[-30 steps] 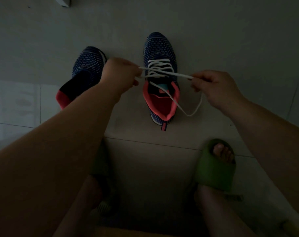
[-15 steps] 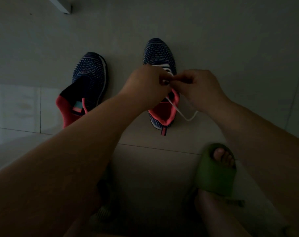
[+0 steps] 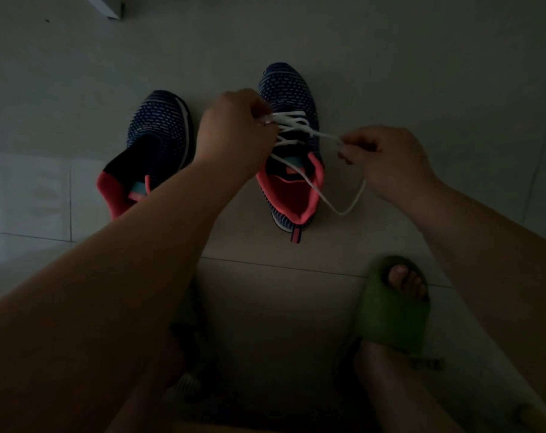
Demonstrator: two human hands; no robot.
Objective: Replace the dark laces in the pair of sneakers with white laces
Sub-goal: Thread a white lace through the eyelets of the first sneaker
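White lace ends are pinched by left hand and right hand, pulled apart over right sneaker, probably for tightening.

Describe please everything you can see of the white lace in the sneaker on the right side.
The white lace is a thin, flat-looking cord, threaded in crossing rows over the tongue of the right sneaker. The left hand pinches it at the sneaker's left edge; the right hand pinches a strand pulled out to the right. One loose part runs over the pink collar and loops on the floor beside the heel. It is not tied.
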